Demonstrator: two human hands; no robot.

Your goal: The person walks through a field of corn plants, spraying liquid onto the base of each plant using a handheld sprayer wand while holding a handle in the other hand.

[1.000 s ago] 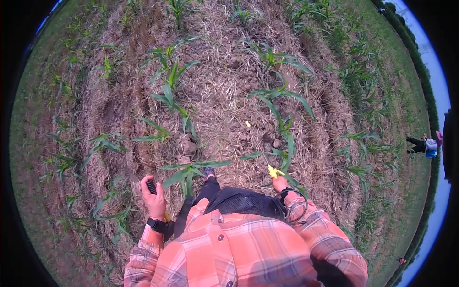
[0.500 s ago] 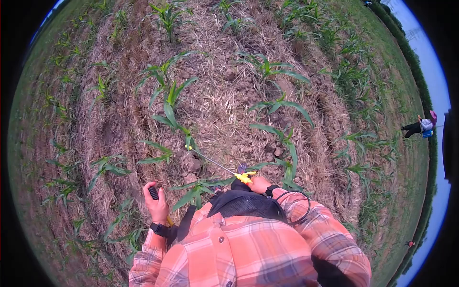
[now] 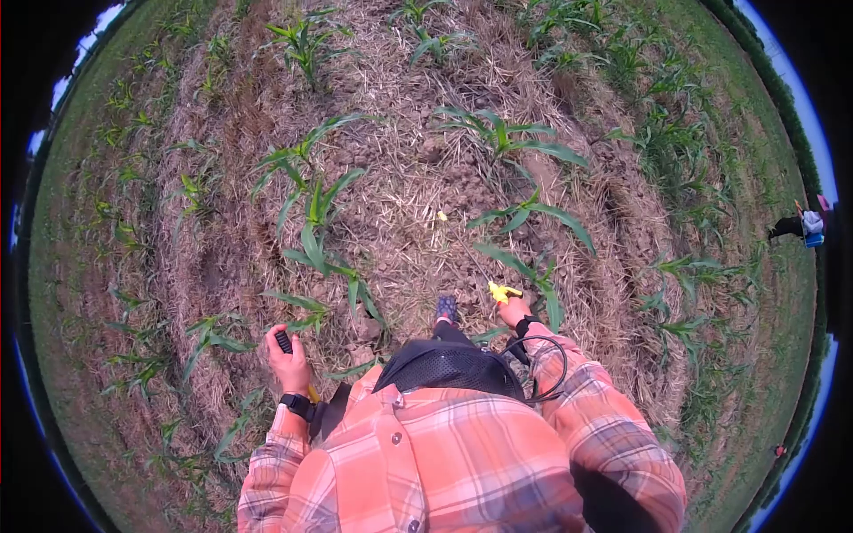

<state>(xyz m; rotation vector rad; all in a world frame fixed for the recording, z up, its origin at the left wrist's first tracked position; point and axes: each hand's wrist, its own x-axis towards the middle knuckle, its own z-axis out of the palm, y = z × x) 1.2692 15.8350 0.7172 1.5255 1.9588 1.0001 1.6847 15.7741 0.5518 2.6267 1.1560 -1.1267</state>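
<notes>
My right hand (image 3: 513,311) is closed round the yellow grip of a spray wand (image 3: 503,291). The thin lance slants forward and left from it, ending in a small yellow nozzle (image 3: 442,215) over the straw-covered soil. A black hose (image 3: 563,364) loops by my right forearm. On the left, my left hand (image 3: 289,369) is wrapped round a black ribbed pump handle (image 3: 283,341); a bit of yellow rod (image 3: 313,393) shows by the wrist. Young corn plants (image 3: 313,218) stand ahead of both hands, and a corn plant (image 3: 544,282) is just beside the wand grip.
Rows of young corn (image 3: 499,133) run forward on both sides, with dry straw and clods between. One shoe (image 3: 446,308) shows below the lance. Far right, another person (image 3: 810,224) stands with a blue tank. A more distant figure (image 3: 780,451) appears lower right.
My right hand and the wand have moved right and forward; the nozzle has swung from the left corn row to the middle strip. My left hand has risen slightly with the handle. A shoe now shows plainly.
</notes>
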